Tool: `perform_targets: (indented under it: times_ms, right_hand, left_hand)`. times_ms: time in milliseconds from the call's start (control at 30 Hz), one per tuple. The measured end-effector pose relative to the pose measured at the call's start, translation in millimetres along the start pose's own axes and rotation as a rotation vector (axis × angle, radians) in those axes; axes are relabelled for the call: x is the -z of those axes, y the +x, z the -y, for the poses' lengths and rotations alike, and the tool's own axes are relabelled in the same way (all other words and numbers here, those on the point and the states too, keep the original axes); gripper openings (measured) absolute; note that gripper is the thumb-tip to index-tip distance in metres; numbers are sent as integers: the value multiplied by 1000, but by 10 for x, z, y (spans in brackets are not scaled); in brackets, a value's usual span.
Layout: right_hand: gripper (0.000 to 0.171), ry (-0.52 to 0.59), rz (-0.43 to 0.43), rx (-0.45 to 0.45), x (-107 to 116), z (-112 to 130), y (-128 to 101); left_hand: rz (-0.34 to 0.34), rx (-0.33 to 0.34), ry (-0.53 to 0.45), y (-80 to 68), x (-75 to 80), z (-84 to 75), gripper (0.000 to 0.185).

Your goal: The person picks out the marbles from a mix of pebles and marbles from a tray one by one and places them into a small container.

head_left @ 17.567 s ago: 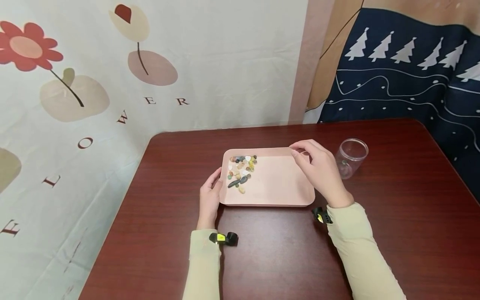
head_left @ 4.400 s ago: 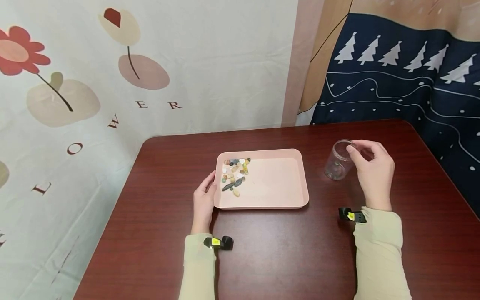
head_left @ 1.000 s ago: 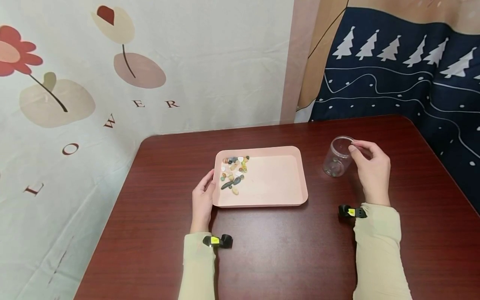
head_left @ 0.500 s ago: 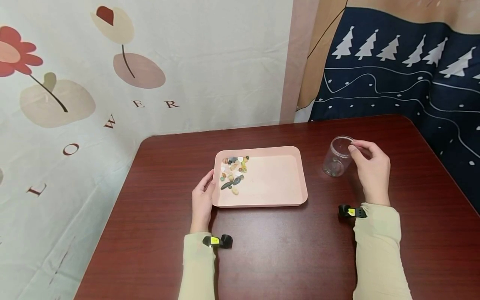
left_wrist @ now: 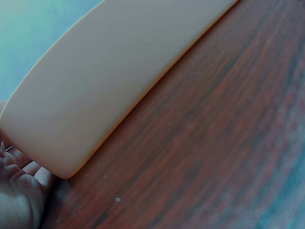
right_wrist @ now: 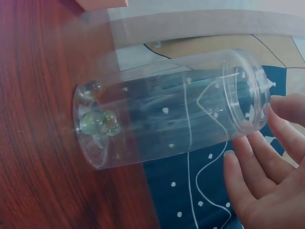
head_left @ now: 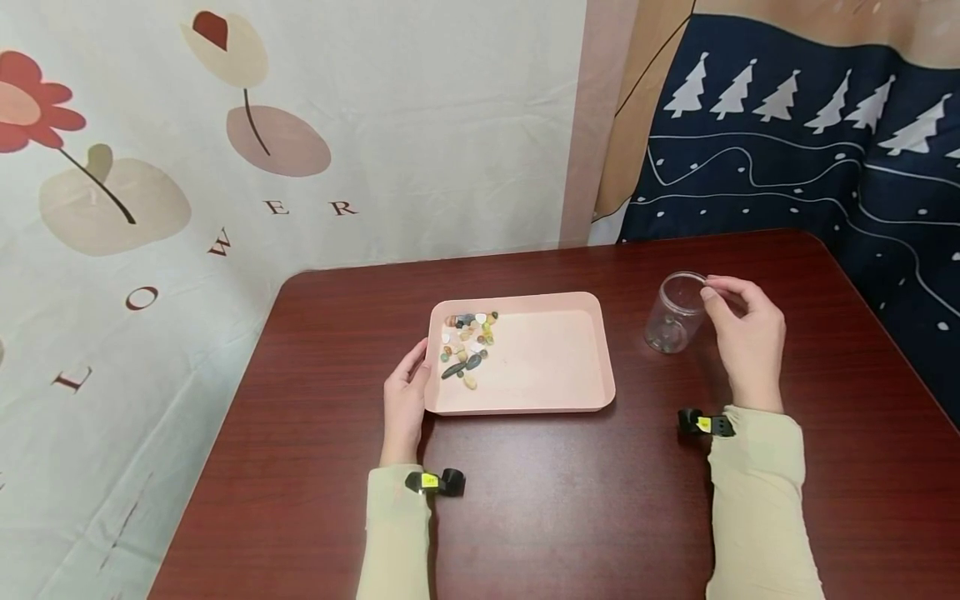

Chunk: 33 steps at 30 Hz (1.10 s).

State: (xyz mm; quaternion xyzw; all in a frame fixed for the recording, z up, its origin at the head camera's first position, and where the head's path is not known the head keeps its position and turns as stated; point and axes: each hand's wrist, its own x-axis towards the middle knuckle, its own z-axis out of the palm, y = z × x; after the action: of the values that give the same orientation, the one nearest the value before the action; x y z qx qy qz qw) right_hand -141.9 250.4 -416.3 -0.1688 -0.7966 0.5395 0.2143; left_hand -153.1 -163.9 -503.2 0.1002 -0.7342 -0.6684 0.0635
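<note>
**My hands at the tray and the jar**

Nearest me, my two cream sleeves [head_left: 757,500] come up from the 6 o'clock edge of the dark red tabletop [head_left: 570,517], each with a small black wrist camera at the cuff.

My left hand [head_left: 405,404] lies flat on the tabletop at the 9 o'clock side of the pink tray [head_left: 555,367]. Its fingers [head_left: 415,360] are straight and together, resting against the tray's left rim near the near corner. The left wrist view shows the rounded corner of the tray [left_wrist: 95,95] touching my fingers [left_wrist: 19,191] at the lower left.

The tray sits at the middle of the tabletop. Its small stones [head_left: 468,346], grey, white, yellow, green and tan, are gathered in a loose heap toward 10 o'clock inside it, while the rest of its floor is bare.

My right hand [head_left: 742,342] is at 3 o'clock from the tray, well apart from it, just beside a clear plastic jar [head_left: 675,312]. The jar stands upright on the tabletop with its mouth open to the top. My thumb and forefinger are bent toward each other at the jar's rim on its right side, and I cannot tell whether they touch it. In the right wrist view my fingers [right_wrist: 257,167] are loosely spread and slightly curved beside the jar's threaded rim [right_wrist: 248,90], holding nothing. A few glassy stones [right_wrist: 97,119] lie on the jar's bottom.

Farthest off, at 12 o'clock, hang a pale flower-printed cloth [head_left: 300,125] and a navy cloth with white trees [head_left: 795,142].
</note>
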Motion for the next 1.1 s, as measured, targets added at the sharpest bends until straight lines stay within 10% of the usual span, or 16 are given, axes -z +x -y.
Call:
perform_targets:
  times_ms: [1100]
  right_hand:
    - [26, 6, -16, 114, -46, 298, -128]
  left_hand:
    - [-6, -30, -8, -11, -3, -13, 31]
